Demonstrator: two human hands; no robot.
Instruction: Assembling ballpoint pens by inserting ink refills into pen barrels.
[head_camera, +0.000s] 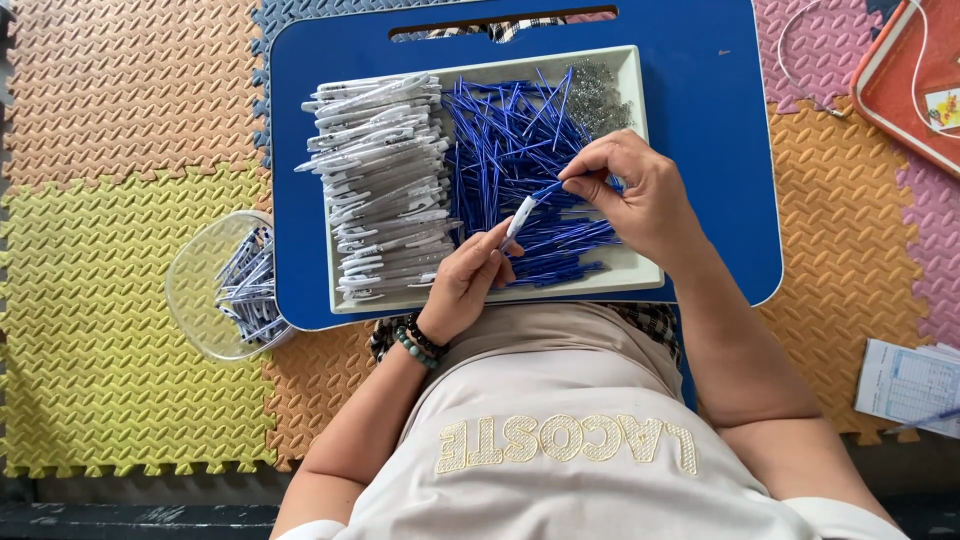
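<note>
**Holding a pen over the tray**

We grasp a white pen barrel (519, 220) in our left hand (465, 280), while our right hand (635, 195) pinches a blue refill (548, 190) at its tip (above the grey tray (634, 262)).

Both bare forearms reach forward and angle inward. The left hand (466, 281), a beaded bracelet at its wrist, is curled with thumb and fingertips pinched together. The right hand (632, 192) bends at the wrist, its fingers pinched near the left's fingertips.
</note>
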